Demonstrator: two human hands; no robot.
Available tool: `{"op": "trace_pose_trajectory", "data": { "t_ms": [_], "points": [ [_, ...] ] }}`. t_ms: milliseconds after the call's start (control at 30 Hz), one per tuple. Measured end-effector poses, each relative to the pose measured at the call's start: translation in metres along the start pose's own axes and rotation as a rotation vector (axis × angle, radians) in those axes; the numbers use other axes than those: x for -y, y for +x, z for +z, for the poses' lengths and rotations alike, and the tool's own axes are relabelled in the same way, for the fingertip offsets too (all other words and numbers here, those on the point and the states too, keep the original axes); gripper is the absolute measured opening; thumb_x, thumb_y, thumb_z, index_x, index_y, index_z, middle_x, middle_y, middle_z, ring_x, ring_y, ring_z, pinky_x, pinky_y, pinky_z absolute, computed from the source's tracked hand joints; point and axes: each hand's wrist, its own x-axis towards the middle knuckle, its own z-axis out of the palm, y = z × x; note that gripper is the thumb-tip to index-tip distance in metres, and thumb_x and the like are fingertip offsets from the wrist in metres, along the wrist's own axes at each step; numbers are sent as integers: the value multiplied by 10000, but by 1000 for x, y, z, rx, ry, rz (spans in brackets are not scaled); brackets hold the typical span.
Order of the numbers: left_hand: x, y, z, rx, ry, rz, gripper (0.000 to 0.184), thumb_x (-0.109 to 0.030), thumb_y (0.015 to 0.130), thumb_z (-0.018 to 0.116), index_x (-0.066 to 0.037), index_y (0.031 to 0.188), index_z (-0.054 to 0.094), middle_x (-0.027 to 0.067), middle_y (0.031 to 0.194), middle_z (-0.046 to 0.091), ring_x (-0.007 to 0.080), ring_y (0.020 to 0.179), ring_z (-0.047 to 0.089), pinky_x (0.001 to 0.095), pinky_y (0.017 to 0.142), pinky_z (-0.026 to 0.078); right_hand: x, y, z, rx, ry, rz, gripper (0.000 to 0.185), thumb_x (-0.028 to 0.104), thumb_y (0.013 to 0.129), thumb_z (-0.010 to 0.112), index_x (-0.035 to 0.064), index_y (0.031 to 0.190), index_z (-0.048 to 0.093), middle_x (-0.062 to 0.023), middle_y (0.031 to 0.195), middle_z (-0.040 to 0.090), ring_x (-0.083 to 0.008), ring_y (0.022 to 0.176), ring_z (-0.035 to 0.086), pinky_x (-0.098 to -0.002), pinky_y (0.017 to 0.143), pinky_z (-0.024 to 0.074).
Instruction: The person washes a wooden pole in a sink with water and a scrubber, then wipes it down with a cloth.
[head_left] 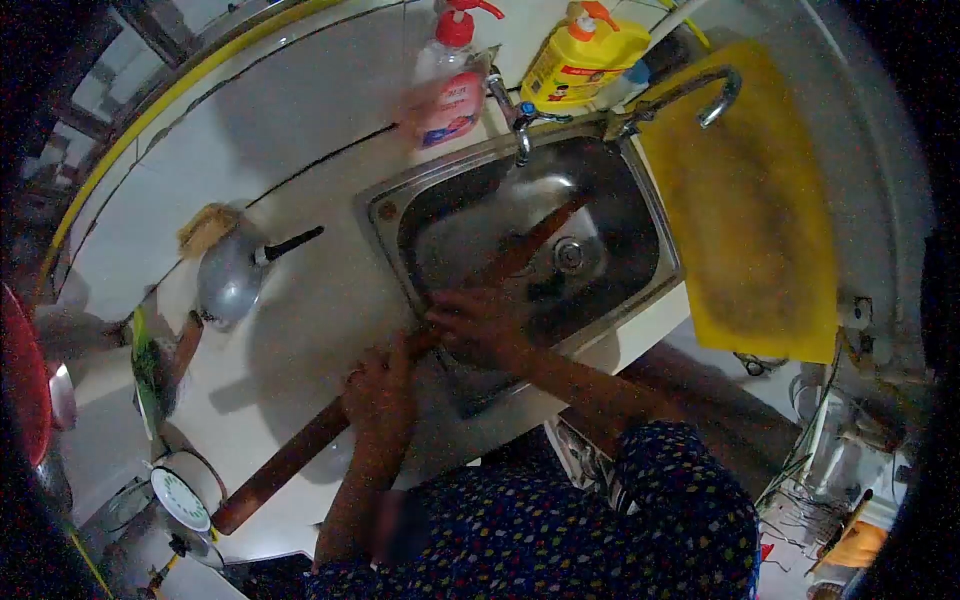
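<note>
A long reddish-brown piece that looks like wood (pixel 290 465) runs slantwise from the counter up over the sink. It is broad at its lower left end and narrows to a thin tip above the basin. My left hand (pixel 383 390) is closed around its middle, left of the sink. Just up along it, my right hand (pixel 483 325) grips it at the sink's near left rim. The steel sink (pixel 455 230) has a round drain, and the tip's height over the basin is hard to judge in the dim light.
Behind the sink stand a tap (pixel 523 140), a pink soap bottle (pixel 450 105) and a yellow bottle (pixel 580 65). A yellow mat (pixel 745 210) hangs at the right. Leftward on the counter are a metal pan (pixel 230 280), green leaves (pixel 148 380) and a dial scale (pixel 182 498).
</note>
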Motion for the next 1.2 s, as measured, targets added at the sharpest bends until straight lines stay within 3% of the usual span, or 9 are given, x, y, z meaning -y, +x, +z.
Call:
{"op": "trace_pose_trajectory", "data": {
  "t_ms": [133, 300, 567, 700, 867, 967, 1033, 1067, 1200],
  "points": [
    [11, -1, 26, -247, 96, 50, 466, -121, 829, 567, -192, 1289, 540, 178, 992, 593, 359, 867, 623, 462, 769, 503, -4, 12, -3, 136, -80, -90, 346, 219, 781, 609, 183, 1125, 624, -50, 1171, 592, -283, 1085, 529, -455, 1004, 350],
    [7, 0, 32, -303, 93, 1, 533, -82, 802, 582, -237, 1310, 541, 166, 978, 592, 323, 867, 626, 450, 749, 509, -173, -17, 69, -36, -221, 105, 221, 172, 838, 513, 140, 993, 668, -76, 1007, 620, -287, 998, 556, -449, 959, 374],
    [12, -7, 46, -341, 341, 18, 532, -141, 824, 574, -274, 1336, 514, 127, 996, 602, 277, 828, 617, 429, 705, 506, -395, -29, 73, -193, -469, 619, 379, 477, 850, 550, 176, 1034, 687, -207, 1031, 559, -351, 935, 552, -448, 867, 451],
    [10, -5, 46, -365, 307, 12, 525, -155, 828, 584, -278, 1333, 515, 120, 1007, 608, 274, 827, 616, 436, 718, 503, -348, -2, 58, -389, -412, 867, 438, 546, 862, 514, 183, 1034, 688, -224, 1048, 555, -376, 948, 549, -470, 863, 448],
    [7, -6, 50, -398, 243, 24, 493, -146, 831, 582, -245, 1311, 531, 131, 1000, 607, 280, 816, 619, 437, 727, 505, -361, -11, 73, -197, -177, 1059, 470, 575, 858, 519, 156, 987, 688, -191, 1061, 543, -382, 960, 539, -469, 865, 448],
    [5, -1, 32, -305, 215, 36, 445, -147, 835, 576, -209, 1274, 550, 149, 1017, 602, 293, 800, 625, 448, 728, 506, -318, -12, 75, -421, -166, 616, 413, 497, 884, 536, 113, 975, 660, -177, 1073, 539, -355, 975, 540, -440, 861, 455],
    [4, 4, 17, -177, 157, 37, 412, -154, 838, 574, -190, 1249, 561, 161, 1031, 600, 302, 795, 630, 457, 730, 507, -261, 15, 45, 190, 68, 835, 311, 336, 906, 538, 47, 997, 610, -158, 1103, 534, -275, 989, 547, -382, 835, 463],
    [4, 7, 11, -138, 151, 18, 376, -178, 850, 570, -175, 1226, 567, 166, 1035, 597, 326, 812, 636, 468, 717, 511, -215, 13, 42, 207, 148, 792, 313, 338, 906, 538, 48, 996, 612, -158, 1103, 537, -275, 990, 549, -385, 838, 461],
    [16, 27, -9, 56, 43, -26, 333, -257, 886, 557, -135, 1195, 562, 192, 1053, 592, 370, 862, 644, 488, 687, 522, -67, -3, 31, -126, 81, 337, 323, 347, 905, 536, 49, 994, 618, -156, 1100, 548, -277, 992, 554, -397, 849, 453]
  ]
}}
